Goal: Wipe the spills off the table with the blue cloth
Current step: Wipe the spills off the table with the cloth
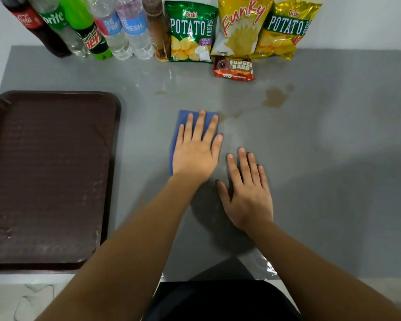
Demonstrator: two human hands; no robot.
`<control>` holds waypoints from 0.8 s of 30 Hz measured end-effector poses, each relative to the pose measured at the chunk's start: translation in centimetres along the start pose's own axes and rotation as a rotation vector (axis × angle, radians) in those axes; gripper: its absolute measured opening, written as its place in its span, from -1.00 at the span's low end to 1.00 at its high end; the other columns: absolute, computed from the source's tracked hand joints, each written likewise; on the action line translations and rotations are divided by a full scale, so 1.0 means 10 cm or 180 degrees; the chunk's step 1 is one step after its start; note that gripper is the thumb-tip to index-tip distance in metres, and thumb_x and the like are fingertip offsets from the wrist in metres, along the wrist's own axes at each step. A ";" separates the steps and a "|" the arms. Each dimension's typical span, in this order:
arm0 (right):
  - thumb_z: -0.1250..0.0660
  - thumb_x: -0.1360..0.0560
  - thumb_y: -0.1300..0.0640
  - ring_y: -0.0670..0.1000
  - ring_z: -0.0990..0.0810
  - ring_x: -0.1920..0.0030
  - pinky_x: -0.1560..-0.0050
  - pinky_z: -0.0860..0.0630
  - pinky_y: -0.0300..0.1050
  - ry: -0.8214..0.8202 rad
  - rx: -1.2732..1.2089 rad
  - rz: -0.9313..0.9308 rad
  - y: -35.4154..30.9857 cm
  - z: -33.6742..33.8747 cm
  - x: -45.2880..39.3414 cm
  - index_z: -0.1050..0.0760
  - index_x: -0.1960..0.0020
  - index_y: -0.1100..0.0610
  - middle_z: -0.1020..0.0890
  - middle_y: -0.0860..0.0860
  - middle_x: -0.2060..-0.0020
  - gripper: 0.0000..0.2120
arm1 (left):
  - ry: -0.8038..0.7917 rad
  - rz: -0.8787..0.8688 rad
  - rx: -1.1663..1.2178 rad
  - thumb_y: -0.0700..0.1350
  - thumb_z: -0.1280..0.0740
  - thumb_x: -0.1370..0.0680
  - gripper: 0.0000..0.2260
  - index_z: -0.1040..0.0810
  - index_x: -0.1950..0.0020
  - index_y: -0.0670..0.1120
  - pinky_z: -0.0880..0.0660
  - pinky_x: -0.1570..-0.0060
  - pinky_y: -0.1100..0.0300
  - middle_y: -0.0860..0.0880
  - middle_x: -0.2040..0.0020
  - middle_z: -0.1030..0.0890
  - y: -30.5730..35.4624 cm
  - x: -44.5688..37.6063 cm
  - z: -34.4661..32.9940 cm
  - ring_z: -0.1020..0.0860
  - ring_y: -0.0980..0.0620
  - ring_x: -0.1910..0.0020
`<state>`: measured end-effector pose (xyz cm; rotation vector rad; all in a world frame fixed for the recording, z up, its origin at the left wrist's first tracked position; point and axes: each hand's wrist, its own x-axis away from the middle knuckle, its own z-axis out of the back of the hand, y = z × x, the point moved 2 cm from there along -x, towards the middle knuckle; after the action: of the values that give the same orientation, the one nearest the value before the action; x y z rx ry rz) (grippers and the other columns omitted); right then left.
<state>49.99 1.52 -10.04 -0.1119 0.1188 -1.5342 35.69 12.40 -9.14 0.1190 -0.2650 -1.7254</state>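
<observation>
While the wipe is in hand: the blue cloth [177,144] is pressed flat on the grey worktop [333,181] at the scene's centre.
Key relation: the largest brown spill [274,97] lies at about 2 o'clock from the cloth, apart from it; a fainter brown smear [232,114] runs from the cloth's far right corner toward it.
Smaller marks: a small brown spot [160,92] is seen at about 11 o'clock from the cloth, and clear wet streaks [170,74] at 12 o'clock, nearer the snacks.
Cloth axis: the folded cloth is laid long way toward 12 o'clock, tilted slightly right, in line with the forearm above it.
Nearer hand: the left hand [195,154] is on the cloth; the right hand [248,193] is nearer the big spill's side but carries nothing.
Left hand: it is spread flat, fingers extended, palm pressed on the cloth; nothing is gripped, the cloth is only pinned beneath it.
Right hand: it is held open and flat, fingers slightly splayed, on or just over the bare worktop at 4 o'clock from the cloth; contact cannot be told for certain.
Coming move, as judged: a push of the cloth toward 2 o'clock is called for.
Hazard, as judged: the fudge bar packet [233,68] sits just beyond the spill at 12 o'clock and could be nudged.
Off the path: the brown tray [111,158] lies at 9 o'clock, well apart.
</observation>
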 end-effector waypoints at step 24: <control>0.03 -0.68 -0.27 0.08 0.10 -0.68 -0.66 -0.02 0.10 -0.0056 0.0032 0.0005 0.01 -0.06 0.00 0.05 -0.69 0.00 0.04 0.04 -0.69 -0.32 | 0.0054 0.0616 0.0083 0.21 0.18 -0.69 -0.43 0.01 -0.71 0.13 0.13 -0.64 -0.11 -0.03 -0.72 -0.02 -0.86 -1.00 0.27 0.06 -0.18 -0.69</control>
<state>50.04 1.55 -10.67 -0.1171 0.0971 -1.5317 28.61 23.78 -9.35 0.1231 -0.2773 -1.5287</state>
